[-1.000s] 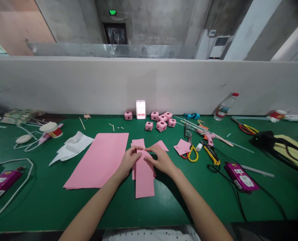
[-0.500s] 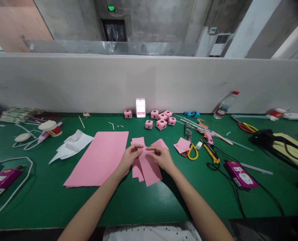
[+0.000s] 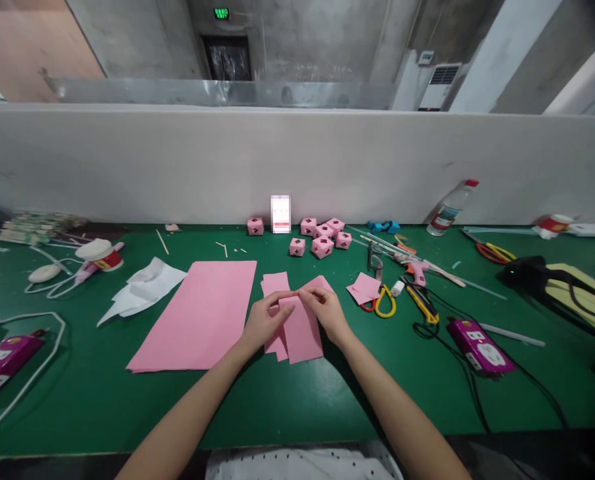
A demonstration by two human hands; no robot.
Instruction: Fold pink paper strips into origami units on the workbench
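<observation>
Muted, even indoor light covers the glossy green tabletop (image 3: 247, 417), with a pale sheen at lower centre and a soft shadow just right of it. The upright, rectangular white phone screen (image 3: 280, 213) glares, pixelated. The rectangular pink paper strip (image 3: 303, 339) looks fairly sharp; the rough grey concrete wall (image 3: 317, 33) is dimmer, softer. Wide-angle distortion stretches both sides; the upper right corner darkens.

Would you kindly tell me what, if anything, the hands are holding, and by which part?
The left hand and right hand both hold a pink paper strip, with their fingers at its far edge.
</observation>
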